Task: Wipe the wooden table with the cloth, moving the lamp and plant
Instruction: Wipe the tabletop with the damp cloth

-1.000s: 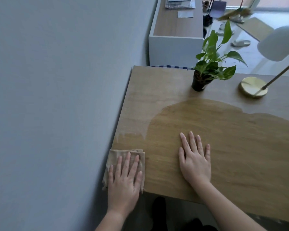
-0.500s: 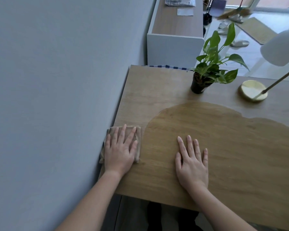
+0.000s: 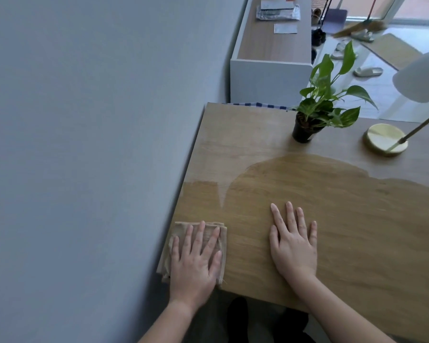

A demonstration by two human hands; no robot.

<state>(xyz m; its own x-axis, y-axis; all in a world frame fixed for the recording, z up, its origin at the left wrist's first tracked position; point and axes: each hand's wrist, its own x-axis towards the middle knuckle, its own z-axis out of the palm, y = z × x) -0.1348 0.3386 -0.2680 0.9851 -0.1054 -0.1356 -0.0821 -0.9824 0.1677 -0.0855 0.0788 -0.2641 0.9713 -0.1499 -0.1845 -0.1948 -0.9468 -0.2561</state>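
Pressing down flat with straight, spread fingers, the left hand (image 3: 196, 258) covers most of a folded beige cloth (image 3: 181, 227) at the near left corner of the wooden bench (image 3: 369, 243), close against the grey wall (image 3: 84, 144). The cloth lies under the palm and fingers. Its edges show just beyond the fingertips and to the hand's left, where it reaches the bench's edge. The right hand (image 3: 294, 246) lies relaxed and palm-down on bare wood, to the right of the cloth and apart from it, holding nothing. A darker damp patch (image 3: 307, 184) spreads under and ahead of both hands; past it the wood is paler. Well ahead of the right hand's fingertips, on that pale strip, a potted plant (image 3: 325, 100) stands upright in a black pot. Further right sits the lamp (image 3: 385, 141), with a round brass base, slanted rod and white shade.
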